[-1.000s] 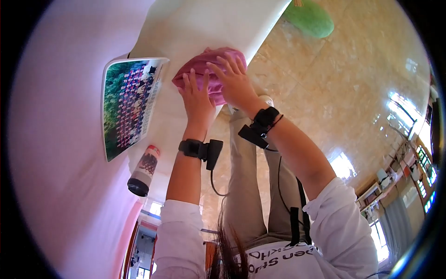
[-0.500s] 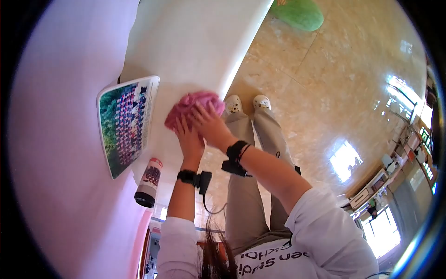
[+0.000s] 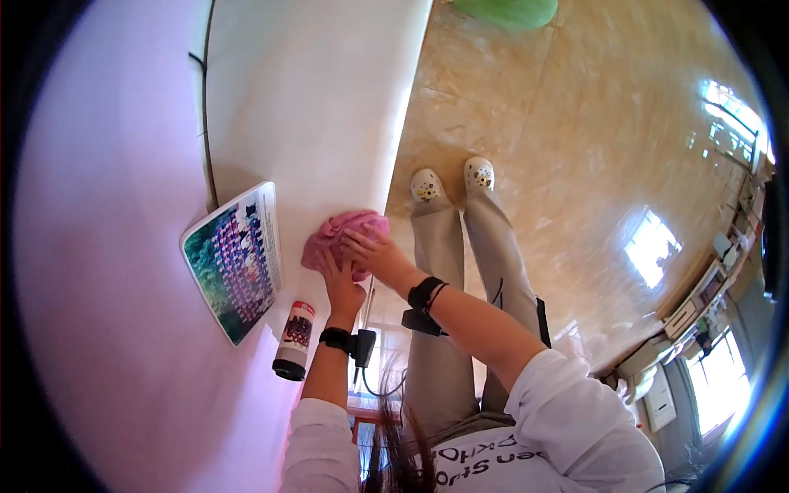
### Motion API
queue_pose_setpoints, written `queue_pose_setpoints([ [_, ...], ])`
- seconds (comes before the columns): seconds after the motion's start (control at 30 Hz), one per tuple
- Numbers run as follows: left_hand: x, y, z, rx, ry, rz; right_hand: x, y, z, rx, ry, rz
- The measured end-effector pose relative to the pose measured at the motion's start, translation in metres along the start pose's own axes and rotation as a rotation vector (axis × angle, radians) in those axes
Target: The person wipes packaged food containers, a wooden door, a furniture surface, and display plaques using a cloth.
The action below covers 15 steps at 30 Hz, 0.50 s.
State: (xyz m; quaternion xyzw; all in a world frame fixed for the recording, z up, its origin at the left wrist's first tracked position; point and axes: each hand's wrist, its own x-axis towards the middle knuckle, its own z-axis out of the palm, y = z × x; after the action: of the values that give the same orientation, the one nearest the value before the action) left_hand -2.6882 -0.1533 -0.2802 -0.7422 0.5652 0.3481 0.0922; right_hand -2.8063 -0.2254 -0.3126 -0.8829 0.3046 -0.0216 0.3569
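Note:
A bunched pink cloth (image 3: 349, 226) rests on the white tabletop, close to its edge on the floor side. My left hand (image 3: 341, 289) grips the lower part of the cloth, its fingers bent into the fabric. Across the cloth's right side lies my right hand (image 3: 380, 259), with its fingers curled over the folds and pressing down. Parts of the cloth are hidden under both hands. To the left of them, a framed group photo (image 3: 234, 263) leans against the wall. A bottle with a red top band and black base (image 3: 294, 341) stands near my left wrist.
A dark cable (image 3: 205, 123) runs along the seam between the wall (image 3: 107, 205) and the white tabletop (image 3: 304, 90). Beyond the table edge is a shiny tiled floor (image 3: 534, 164). A green rounded object (image 3: 509, 10) sits at the top. Furniture lines the far right.
The whole view has shifted, so the photo, bottle and cloth appear lower. Both hands stay on the cloth, which is now slightly nearer the bottle. More of the cable shows.

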Motion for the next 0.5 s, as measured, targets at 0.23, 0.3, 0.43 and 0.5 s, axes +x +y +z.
queue_pose_setpoints([
  [0.23, 0.081, 0.029, -0.033, 0.077, 0.058, 0.261, 0.015, 0.061, -0.051, -0.071, 0.101, 0.107],
  [0.3, 0.104, 0.041, -0.045, 0.077, 0.032, 0.271, 0.024, 0.079, -0.067, -0.1, 0.135, 0.109],
  [0.43, 0.136, 0.055, -0.057, 0.051, 0.079, 0.313, 0.042, 0.108, -0.085, -0.15, 0.216, 0.096],
  [0.5, 0.15, 0.059, -0.055, 0.049, 0.182, 0.333, 0.051, 0.116, -0.099, -0.151, 0.217, 0.101],
])
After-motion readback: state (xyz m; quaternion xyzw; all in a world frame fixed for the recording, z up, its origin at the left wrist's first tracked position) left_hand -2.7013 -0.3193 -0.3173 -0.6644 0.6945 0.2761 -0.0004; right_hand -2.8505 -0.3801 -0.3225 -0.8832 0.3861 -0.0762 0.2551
